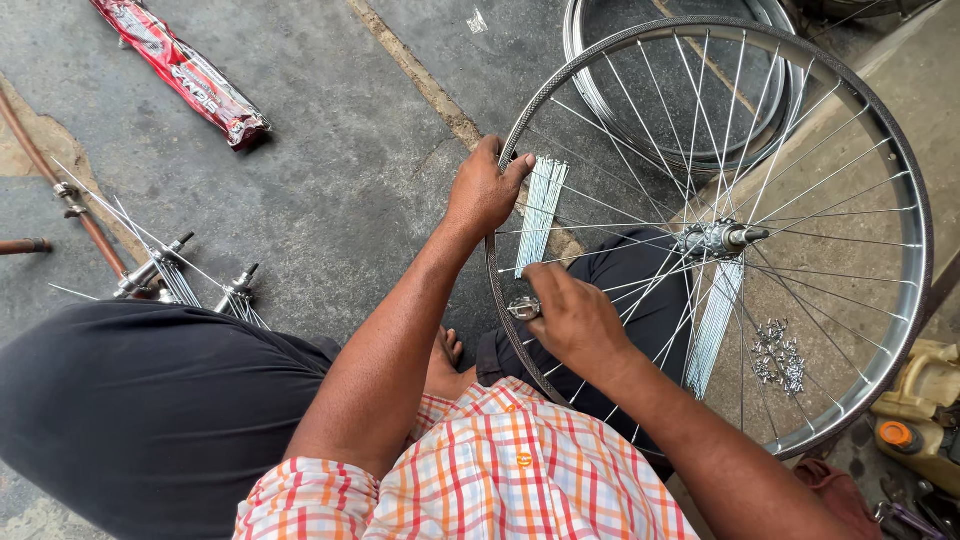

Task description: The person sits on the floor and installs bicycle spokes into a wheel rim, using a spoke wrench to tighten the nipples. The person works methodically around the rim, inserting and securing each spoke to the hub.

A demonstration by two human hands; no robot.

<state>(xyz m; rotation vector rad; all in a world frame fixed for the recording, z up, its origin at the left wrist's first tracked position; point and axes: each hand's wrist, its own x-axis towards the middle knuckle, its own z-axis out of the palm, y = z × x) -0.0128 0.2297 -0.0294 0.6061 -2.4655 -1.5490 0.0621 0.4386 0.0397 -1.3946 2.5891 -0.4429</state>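
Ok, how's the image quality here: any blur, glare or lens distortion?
Head view: soft, even daylight with faint shadows; the wheel rim bulges from wide-angle distortion; small glints on the hub; both the left hand and right hand are sharp, no motion blur.

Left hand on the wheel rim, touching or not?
Touching. The head view shows the left hand wrapped over the wheel rim at its left edge, thumb and fingers on either side, no gap.
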